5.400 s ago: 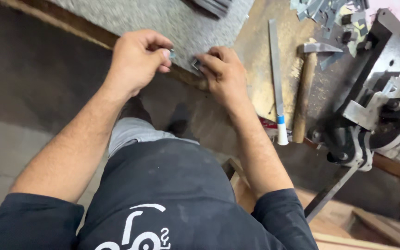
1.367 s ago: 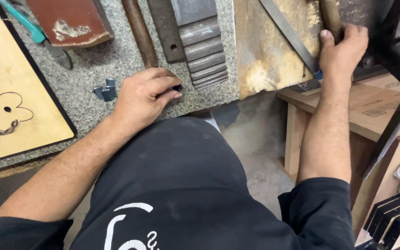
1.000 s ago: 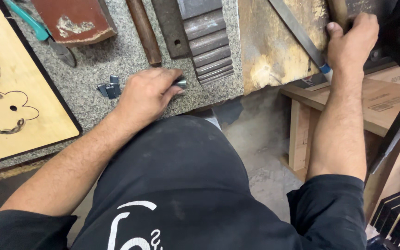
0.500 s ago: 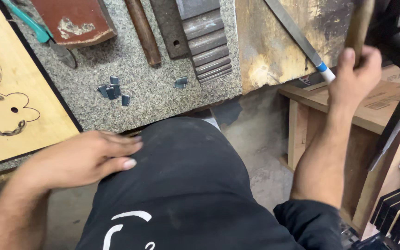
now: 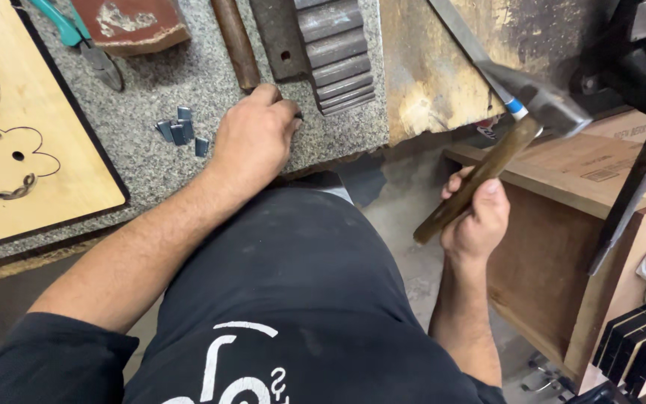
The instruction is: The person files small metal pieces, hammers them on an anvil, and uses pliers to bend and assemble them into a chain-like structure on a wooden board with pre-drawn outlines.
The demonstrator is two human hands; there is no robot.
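My left hand [image 5: 254, 138] lies on the speckled granite slab [image 5: 151, 161], just below a toothed steel block [image 5: 336, 52]. Its thumb and forefinger are pinched together on a small dark metal piece [image 5: 298, 116], of which only a sliver shows. My right hand [image 5: 478, 222] is closed round the wooden handle of a hammer [image 5: 487, 168]. The hammer is held in the air beside the bench, tilted up to the right. Its steel head [image 5: 551, 108] is near the blue tip of a flat file [image 5: 480, 56].
Several small grey-blue metal pieces [image 5: 181, 133] lie left of my left hand. On the slab are a rusty rod [image 5: 235, 41], a flat steel bar [image 5: 277, 37], green-handled pliers [image 5: 76, 37] and a wooden board with cut-out shapes [image 5: 24, 161]. A black machine [image 5: 641, 67] and wooden shelving [image 5: 600, 172] stand at the right.
My left hand has come back from my lap to the slab and closed over the small piece. My right hand has lifted the hammer off the bench and brought it down and leftward.
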